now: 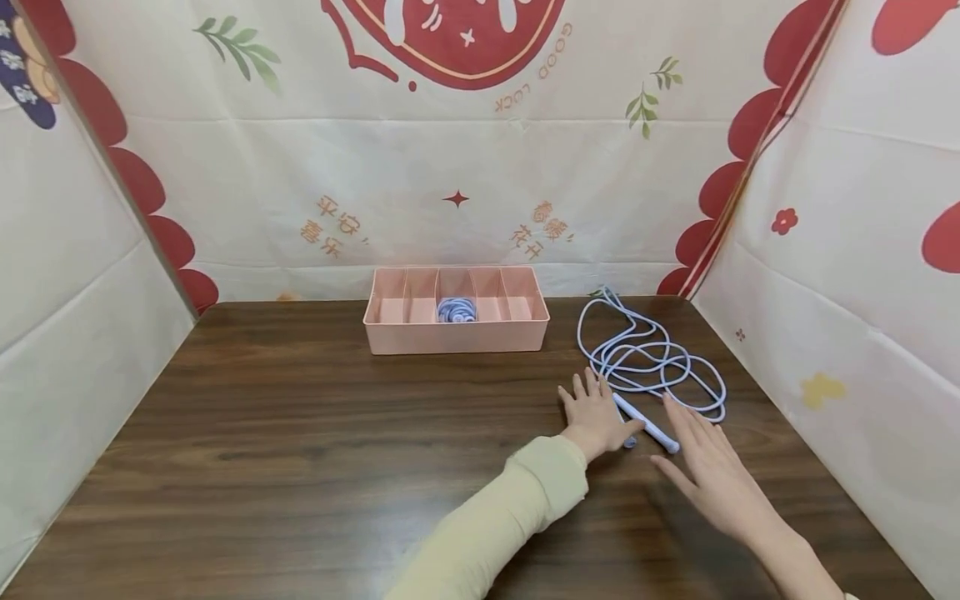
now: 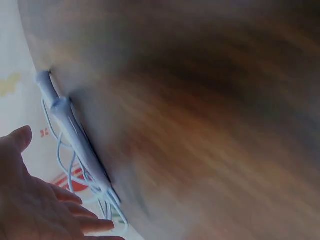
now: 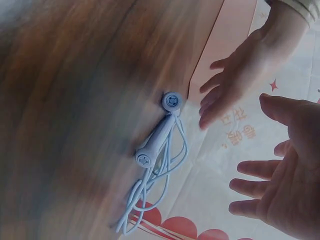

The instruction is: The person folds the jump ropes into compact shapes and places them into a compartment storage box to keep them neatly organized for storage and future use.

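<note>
A light blue jump rope (image 1: 647, 423) lies on the right side of the table, its cord in loose loops behind its two handles. My left hand (image 1: 595, 419), fingers spread, is over the left handle and partly hides it. Whether it touches that handle is unclear. To the right of the handles is my right hand (image 1: 712, 471), fingers straight and thumb apart, holding nothing. In the right wrist view both handle ends (image 3: 143, 160) show, with neither hand around them. The left wrist view shows the handles (image 2: 80, 140) beside the open left palm (image 2: 35, 205).
A pink divided box (image 1: 457, 339) stands at the back of the table. Its middle compartment holds a coiled blue-and-white bundle (image 1: 457, 311). Printed cloth walls (image 1: 457, 158) enclose the back and sides of the dark wooden table (image 1: 300, 450).
</note>
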Demonstrator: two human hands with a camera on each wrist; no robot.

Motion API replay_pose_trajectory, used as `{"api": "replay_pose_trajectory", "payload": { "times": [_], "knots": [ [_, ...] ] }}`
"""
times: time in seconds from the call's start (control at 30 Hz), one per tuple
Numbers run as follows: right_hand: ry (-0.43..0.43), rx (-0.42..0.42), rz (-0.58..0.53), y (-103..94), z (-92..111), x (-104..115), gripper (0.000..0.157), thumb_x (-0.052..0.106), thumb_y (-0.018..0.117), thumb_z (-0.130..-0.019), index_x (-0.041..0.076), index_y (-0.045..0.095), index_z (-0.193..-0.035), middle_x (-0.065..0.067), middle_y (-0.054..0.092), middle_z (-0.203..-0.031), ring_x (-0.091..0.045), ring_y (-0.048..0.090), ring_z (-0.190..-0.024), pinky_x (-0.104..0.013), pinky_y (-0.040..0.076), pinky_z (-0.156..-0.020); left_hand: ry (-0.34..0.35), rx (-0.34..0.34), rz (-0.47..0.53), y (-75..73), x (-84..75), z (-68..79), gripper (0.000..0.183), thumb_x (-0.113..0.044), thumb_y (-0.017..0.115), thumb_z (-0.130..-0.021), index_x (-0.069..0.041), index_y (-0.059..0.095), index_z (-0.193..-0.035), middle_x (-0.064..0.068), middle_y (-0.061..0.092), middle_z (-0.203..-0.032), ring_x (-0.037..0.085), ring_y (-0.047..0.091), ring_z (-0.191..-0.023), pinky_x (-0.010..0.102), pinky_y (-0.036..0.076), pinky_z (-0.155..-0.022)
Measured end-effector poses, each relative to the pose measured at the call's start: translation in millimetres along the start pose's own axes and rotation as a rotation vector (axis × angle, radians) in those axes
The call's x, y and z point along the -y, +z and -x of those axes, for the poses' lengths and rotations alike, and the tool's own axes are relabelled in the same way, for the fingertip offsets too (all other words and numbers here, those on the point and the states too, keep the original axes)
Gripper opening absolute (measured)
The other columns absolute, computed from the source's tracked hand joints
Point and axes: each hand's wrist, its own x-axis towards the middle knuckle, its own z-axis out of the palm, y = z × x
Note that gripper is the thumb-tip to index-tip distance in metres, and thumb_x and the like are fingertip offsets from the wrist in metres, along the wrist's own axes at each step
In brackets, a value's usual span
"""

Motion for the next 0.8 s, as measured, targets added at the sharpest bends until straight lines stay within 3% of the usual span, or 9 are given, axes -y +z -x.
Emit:
{"api": "replay_pose_trajectory", "payload": {
  "times": [0.17, 0.47, 0.57, 0.8],
  "knots": [
    [0.026, 0.020, -0.014, -7.3, 8.9, -4.3, 0.077, 0.019, 0.064, -0.084, 0.008, 0.018, -0.145, -0.026, 0.035, -0.136, -0.042, 0.030, -0.125, -0.061, 0.012, -0.101, -0.010, 0.015, -0.019, 3.3, -23.4, -0.4, 0.087, -0.077, 0.031, -0.076, -0.022, 0.022, -0.144, -0.001, 0.016, -0.150, 0.022, 0.019, -0.135, 0.044, 0.023, -0.104],
    [0.046, 0.045, -0.054, -8.3, 10.0, -3.7, 0.077, 0.019, 0.064, -0.084, 0.013, 0.017, -0.145, -0.023, 0.035, -0.137, -0.044, 0.028, -0.125, -0.063, 0.012, -0.100, -0.102, 0.083, -0.077, 11.6, -42.5, -5.2, 0.097, -0.084, 0.023, -0.070, -0.022, 0.017, -0.145, 0.000, 0.011, -0.151, 0.022, 0.013, -0.137, 0.041, 0.022, -0.106],
    [0.053, 0.045, -0.054, -9.9, 10.1, -2.6, 0.077, 0.019, 0.064, -0.084, 0.013, 0.017, -0.145, -0.024, 0.036, -0.137, -0.044, 0.028, -0.126, -0.062, 0.012, -0.100, -0.136, 0.109, -0.086, 15.5, -48.5, -5.0, 0.099, -0.086, 0.023, -0.067, -0.025, 0.016, -0.145, -0.001, 0.009, -0.151, 0.021, 0.010, -0.137, 0.041, 0.020, -0.106],
    [0.062, 0.056, -0.052, -9.4, 11.6, -1.4, 0.076, 0.017, 0.065, -0.083, 0.010, 0.020, -0.144, -0.023, 0.034, -0.138, -0.043, 0.029, -0.125, -0.063, 0.017, -0.098, -0.180, 0.092, -0.055, 20.3, -56.9, -8.0, 0.098, -0.084, 0.032, -0.068, -0.025, 0.017, -0.145, 0.001, 0.010, -0.151, 0.021, 0.014, -0.136, 0.036, 0.022, -0.106]
  ]
}}
